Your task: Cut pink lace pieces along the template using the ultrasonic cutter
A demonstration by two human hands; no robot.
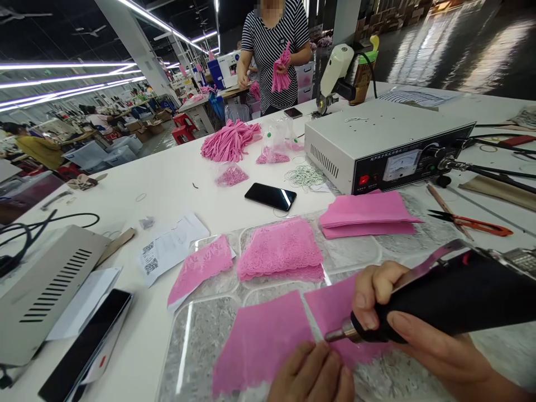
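Gripping tool [456, 293]: R hand [427, 338]; L hand [316, 375] on fabric [266, 338], hold unclear; box [385, 137] txt Chinese.

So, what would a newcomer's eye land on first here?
Probably the black handheld tool in the right hand, lower right, its metal tip by the gap between two pink fabric pieces, with the left hand just below. Then the grey box with a dial, upper right, and the heap of pink strips left of it.

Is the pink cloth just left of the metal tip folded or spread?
Spread: the pink cloth lies flat on the mat, no fold showing; the left hand hides one corner.
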